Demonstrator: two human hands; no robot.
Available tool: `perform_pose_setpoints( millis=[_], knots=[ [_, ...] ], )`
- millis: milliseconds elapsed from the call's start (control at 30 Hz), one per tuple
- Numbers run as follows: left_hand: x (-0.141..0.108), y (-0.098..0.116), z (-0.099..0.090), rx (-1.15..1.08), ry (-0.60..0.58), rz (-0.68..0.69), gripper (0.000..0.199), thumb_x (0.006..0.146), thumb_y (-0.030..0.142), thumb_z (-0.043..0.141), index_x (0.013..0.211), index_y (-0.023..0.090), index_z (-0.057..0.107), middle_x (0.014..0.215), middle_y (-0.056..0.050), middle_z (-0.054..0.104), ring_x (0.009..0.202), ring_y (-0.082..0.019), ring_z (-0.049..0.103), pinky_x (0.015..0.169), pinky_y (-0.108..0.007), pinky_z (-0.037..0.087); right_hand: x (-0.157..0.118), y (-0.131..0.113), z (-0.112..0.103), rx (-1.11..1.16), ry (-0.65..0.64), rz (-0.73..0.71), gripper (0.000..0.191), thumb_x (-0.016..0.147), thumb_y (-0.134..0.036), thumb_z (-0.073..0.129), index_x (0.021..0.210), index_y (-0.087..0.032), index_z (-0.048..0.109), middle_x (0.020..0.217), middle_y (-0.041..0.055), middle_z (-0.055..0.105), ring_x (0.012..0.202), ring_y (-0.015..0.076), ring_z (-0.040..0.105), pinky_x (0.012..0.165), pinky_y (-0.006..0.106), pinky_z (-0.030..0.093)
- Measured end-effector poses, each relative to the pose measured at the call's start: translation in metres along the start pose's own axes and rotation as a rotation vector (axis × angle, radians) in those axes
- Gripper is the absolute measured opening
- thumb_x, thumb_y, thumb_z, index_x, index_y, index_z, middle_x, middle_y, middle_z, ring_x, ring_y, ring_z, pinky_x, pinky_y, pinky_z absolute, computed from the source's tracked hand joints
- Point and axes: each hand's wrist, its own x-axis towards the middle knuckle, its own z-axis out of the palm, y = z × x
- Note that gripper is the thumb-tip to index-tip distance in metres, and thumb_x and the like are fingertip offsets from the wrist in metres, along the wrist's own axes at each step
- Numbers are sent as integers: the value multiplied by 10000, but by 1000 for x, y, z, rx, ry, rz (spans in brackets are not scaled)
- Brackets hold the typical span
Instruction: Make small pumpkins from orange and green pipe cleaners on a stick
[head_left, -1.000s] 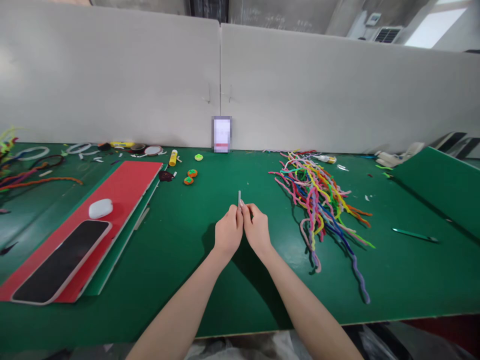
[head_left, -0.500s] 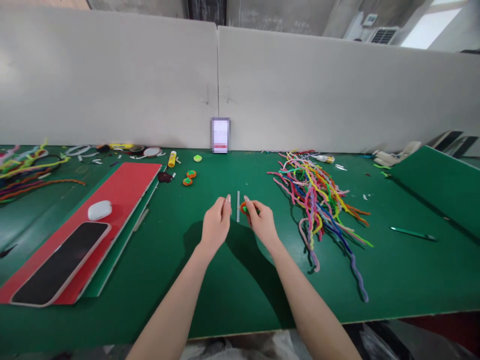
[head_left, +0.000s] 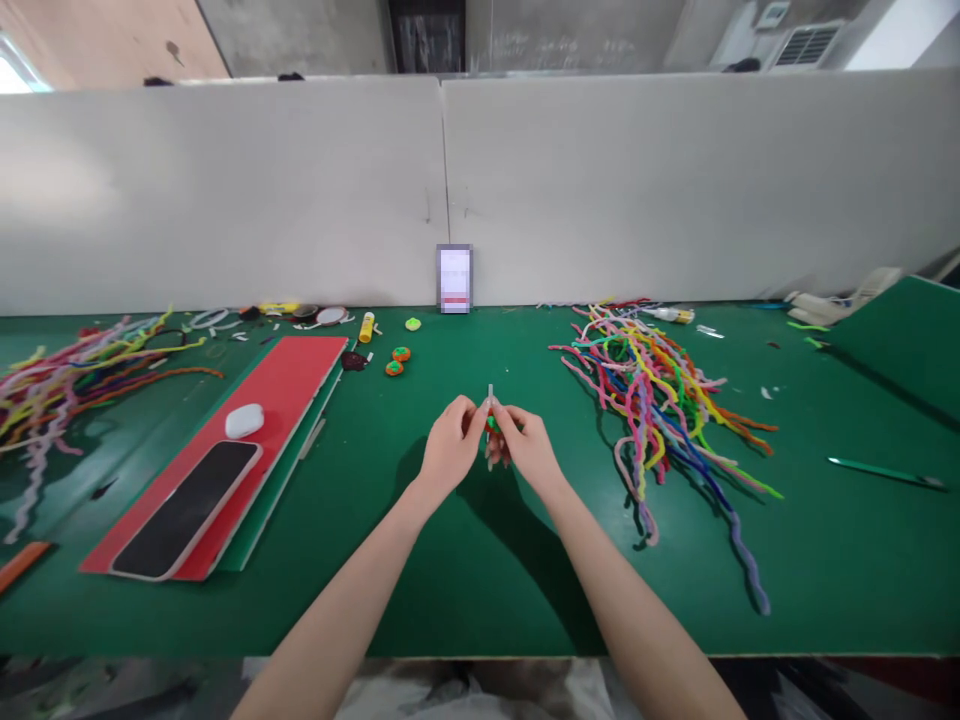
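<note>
My left hand (head_left: 454,438) and my right hand (head_left: 528,440) meet over the middle of the table. Their fingertips close together on a small orange-and-green pipe cleaner coil (head_left: 492,422), mostly hidden by the fingers. A thin pale strip (head_left: 490,391) shows just beyond the fingertips; whether it is held or lies on the table I cannot tell. Two similar orange-and-green coils (head_left: 397,362) lie farther back to the left, with a yellow-green coil (head_left: 413,324) behind them.
On the left, a phone (head_left: 187,510) and a white earbud case (head_left: 244,421) rest on red board (head_left: 300,365). A glue stick (head_left: 367,327) stands behind. Many-coloured pipe cleaners (head_left: 652,400) spread at right, near a green pen (head_left: 889,474). A lit phone (head_left: 454,280) leans against the partition.
My left hand has moved right to join the right hand at the coil. The pale strip, seen between the hands before, is now largely covered. The view has shifted slightly.
</note>
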Motion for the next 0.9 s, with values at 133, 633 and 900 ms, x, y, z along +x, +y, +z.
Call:
perform_pose_setpoints(
  millis=[133,633,900],
  knots=[
    [4,-1,16,-294,-36,-134,304,824,432,392,640,192,361,495,67,401,434,-72,404,451,-199,327,4,6,-1,55,57,6,365,754,-506,492,740,-149,563,474,-3,558,359,123,542,320,206,420],
    [5,-22,22,-169,62,-134,379,750,438,500,528,176,338,501,62,314,489,-74,305,472,-205,261,7,13,1,236,6,204,223,775,-358,534,709,-145,525,521,1,584,408,116,584,408,225,499],
    [6,-22,16,-125,27,-115,382,735,453,500,524,181,335,484,63,320,469,-75,307,465,-210,250,6,13,1,108,-6,152,237,810,-369,471,734,-150,519,477,-19,560,362,89,544,381,193,461]
  ],
)
